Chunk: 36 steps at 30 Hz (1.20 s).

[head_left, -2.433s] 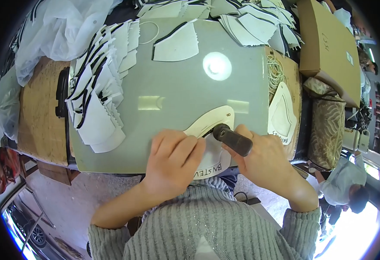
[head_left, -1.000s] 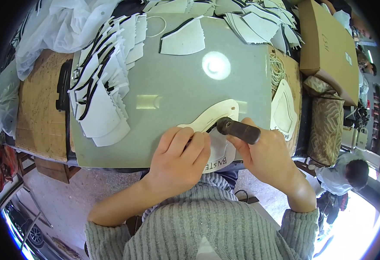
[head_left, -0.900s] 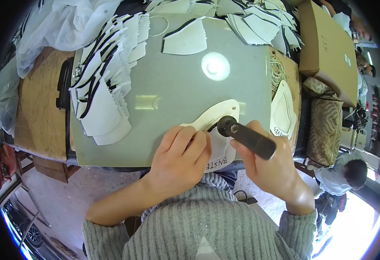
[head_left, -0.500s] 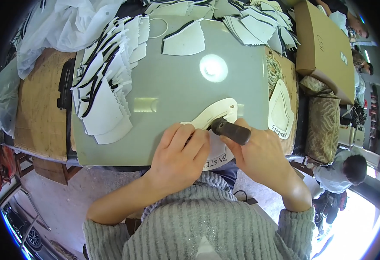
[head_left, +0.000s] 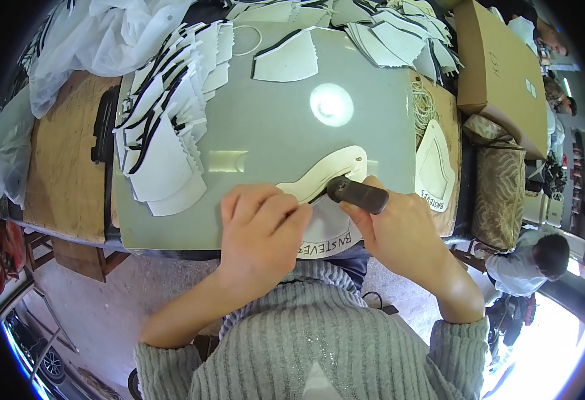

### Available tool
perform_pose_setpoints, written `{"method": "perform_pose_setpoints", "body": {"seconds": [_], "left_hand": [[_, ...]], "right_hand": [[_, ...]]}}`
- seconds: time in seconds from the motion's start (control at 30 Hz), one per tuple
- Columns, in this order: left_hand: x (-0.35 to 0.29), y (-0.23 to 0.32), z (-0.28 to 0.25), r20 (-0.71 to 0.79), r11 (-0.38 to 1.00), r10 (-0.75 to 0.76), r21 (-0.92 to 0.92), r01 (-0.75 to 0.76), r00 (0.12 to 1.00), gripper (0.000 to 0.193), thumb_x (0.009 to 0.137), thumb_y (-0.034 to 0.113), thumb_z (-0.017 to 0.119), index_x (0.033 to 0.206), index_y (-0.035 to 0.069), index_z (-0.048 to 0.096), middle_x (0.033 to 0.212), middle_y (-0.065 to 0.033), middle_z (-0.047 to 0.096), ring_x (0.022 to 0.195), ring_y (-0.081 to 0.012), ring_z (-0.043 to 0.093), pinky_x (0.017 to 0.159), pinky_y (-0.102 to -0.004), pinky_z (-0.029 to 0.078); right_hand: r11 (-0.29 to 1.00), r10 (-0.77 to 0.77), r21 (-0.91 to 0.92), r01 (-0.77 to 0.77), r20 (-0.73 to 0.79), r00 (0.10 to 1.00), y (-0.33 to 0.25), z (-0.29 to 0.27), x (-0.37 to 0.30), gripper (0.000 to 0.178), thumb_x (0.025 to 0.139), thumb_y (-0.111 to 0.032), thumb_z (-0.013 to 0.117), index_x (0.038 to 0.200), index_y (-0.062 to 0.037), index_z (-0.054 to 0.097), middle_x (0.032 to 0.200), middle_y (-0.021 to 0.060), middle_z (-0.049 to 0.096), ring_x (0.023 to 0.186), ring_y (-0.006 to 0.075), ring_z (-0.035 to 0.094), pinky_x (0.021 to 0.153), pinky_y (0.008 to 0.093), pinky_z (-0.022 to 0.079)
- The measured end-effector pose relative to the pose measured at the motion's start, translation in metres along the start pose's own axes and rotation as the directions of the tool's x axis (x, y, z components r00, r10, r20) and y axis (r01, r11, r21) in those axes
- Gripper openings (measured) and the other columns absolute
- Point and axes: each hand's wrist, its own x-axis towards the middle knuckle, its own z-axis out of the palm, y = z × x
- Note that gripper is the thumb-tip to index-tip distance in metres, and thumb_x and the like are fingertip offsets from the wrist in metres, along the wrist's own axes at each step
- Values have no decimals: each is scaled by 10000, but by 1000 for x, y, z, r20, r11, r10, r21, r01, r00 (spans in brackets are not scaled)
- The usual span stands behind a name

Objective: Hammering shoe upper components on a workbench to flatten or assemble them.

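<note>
On the grey-green tabletop by its near edge lies a cream curved template with a cut-out, its lettered lower rim sticking out past the table edge. A black strip runs along the inner curve of the cut-out. My right hand is closed around a short dark tool with a rounded head, its exact kind unclear. The tool's head rests on the template at the black strip. My left hand lies at the template's left end, fingers curled and pressed together; what they hold underneath is hidden.
Overlapping white pieces with black edging stack along the left. One single white piece lies at the far middle. More piles fill the far right. A second template, coiled cord and a cardboard box sit at right.
My left hand has shifted slightly left and up, uncovering more of the template's lettered rim. The right hand and the dark tool have barely moved.
</note>
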Motion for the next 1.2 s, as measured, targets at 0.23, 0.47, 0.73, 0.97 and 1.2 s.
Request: {"method": "perform_pose_setpoints", "body": {"seconds": [0.23,0.47,0.73,0.97,1.2], "left_hand": [[7,2,-3,59,987,-111,-113,117,992,336,697,23,737,1028,74,709,956,-30,608,923,-269,575,852,-413,397],[3,1,2,67,995,81,60,-85,994,311,699,45,720,1010,34,715,962,-16,598,909,-219,571,865,-406,391],[2,-2,4,43,996,76,33,-77,996,321,696,47,722,1016,33,714,975,-24,595,912,-217,571,866,-408,395],[4,-3,-2,47,997,-45,-65,48,998,306,670,43,739,974,52,703,969,-20,601,928,-222,578,868,-414,399],[1,-4,-3,75,986,122,107,-129,990,316,632,60,744,947,49,718,944,-7,610,928,-215,585,883,-419,409]], "right_hand": [[999,6,46,-5,-6,1000,0,-1,1,323,987,-267,592,834,14,544,521,139,566,467,335,616,431,426,470],[998,-51,36,52,-20,998,-8,-18,2,297,984,-260,592,828,-9,560,536,127,564,465,332,609,436,435,464],[998,67,5,-68,137,988,-11,-15,1,138,948,-212,658,980,-79,643,731,100,592,576,343,607,510,435,473],[1000,5,-6,-5,44,999,-5,0,0,177,946,-211,646,914,-47,588,641,101,580,524,326,607,471,430,461],[995,-46,87,46,-3,999,-7,-16,3,224,944,-219,627,882,-19,548,569,110,586,477,321,620,434,427,463]]}}
